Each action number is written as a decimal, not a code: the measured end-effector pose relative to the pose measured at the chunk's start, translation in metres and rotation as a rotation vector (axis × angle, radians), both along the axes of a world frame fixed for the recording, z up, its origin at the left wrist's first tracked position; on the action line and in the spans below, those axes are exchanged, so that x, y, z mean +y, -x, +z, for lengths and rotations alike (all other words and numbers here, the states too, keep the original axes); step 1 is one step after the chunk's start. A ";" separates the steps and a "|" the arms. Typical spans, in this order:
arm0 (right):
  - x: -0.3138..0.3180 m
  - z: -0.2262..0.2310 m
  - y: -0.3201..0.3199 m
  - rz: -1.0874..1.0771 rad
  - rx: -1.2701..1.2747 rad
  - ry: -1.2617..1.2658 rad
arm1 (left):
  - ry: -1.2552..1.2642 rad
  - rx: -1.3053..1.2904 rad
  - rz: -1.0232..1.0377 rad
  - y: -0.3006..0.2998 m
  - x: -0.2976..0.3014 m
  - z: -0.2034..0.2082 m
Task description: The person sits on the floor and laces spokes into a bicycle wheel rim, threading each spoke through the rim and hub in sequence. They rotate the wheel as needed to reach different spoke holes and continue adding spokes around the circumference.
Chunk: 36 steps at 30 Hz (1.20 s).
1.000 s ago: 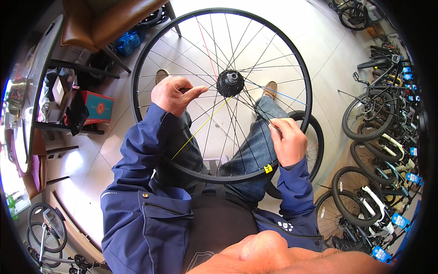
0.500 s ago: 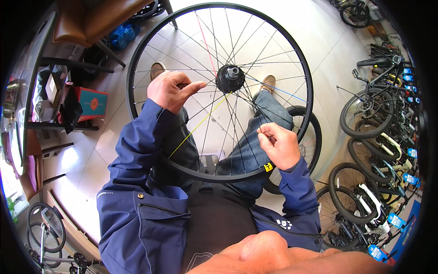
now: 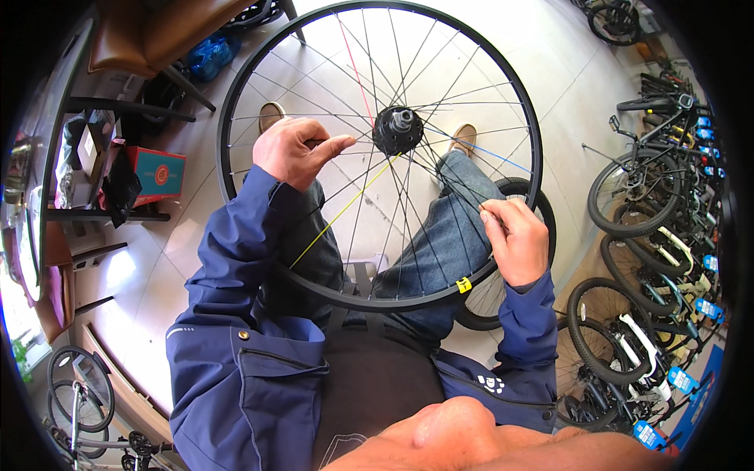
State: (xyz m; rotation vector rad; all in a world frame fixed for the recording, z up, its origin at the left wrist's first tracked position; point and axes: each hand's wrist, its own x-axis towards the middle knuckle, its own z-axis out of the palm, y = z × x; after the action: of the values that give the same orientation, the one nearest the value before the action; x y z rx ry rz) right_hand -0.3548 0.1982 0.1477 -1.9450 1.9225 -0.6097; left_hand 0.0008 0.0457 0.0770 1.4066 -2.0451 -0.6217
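Observation:
A black bicycle wheel (image 3: 375, 6) is in front of me, its rim near my lap, with a black hub (image 3: 398, 132) at its middle. Most spokes are dark; a red spoke (image 3: 356, 67), a yellow spoke (image 3: 345, 210) and a blue spoke (image 3: 475, 150) stand out. Left of the hub, my left hand (image 3: 294, 153) is closed, its thumb pointing toward the hub; what it pinches is hidden. Near the right side of the rim, my right hand (image 3: 518, 242) pinches a dark spoke (image 3: 455, 184) between thumb and forefinger.
A second wheel with a tyre (image 3: 547, 259) lies behind the rim at right. Many parked bicycles (image 3: 640, 192) line the right side. On the left are a brown chair (image 3: 149, 35), a table with a red and teal box (image 3: 159, 173), and another bicycle (image 3: 76, 400) low down.
My right hand has moved right and slightly up, from inside the rim to a dark spoke near the rim. The wheel has shifted slightly right; my left hand has hardly moved.

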 end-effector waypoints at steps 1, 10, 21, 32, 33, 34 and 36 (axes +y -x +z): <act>0.003 0.005 0.000 0.003 0.006 -0.004 | -0.018 -0.013 0.007 0.000 0.001 0.000; 0.003 0.006 -0.001 -0.034 -0.124 -0.050 | -0.052 -0.009 0.008 0.001 0.001 0.002; 0.030 -0.035 -0.058 0.122 -0.201 -0.110 | -0.036 -0.032 0.008 0.001 0.001 0.000; 0.034 -0.020 -0.034 -0.019 -0.392 -0.310 | -0.027 -0.010 0.004 0.001 0.003 -0.001; 0.035 -0.023 -0.038 -0.013 -0.412 -0.302 | -0.038 -0.026 0.012 0.002 0.003 -0.001; 0.036 -0.025 -0.040 0.032 -0.360 -0.282 | -0.046 -0.042 0.020 0.002 0.003 0.000; 0.038 -0.031 -0.048 0.047 -0.402 -0.356 | -0.045 -0.030 0.018 0.002 0.003 0.000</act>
State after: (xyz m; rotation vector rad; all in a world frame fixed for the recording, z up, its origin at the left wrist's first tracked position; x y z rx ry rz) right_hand -0.3064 0.2364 0.1167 -1.5093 1.6021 -0.5498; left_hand -0.0011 0.0486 0.0768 1.4670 -2.0513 -0.6462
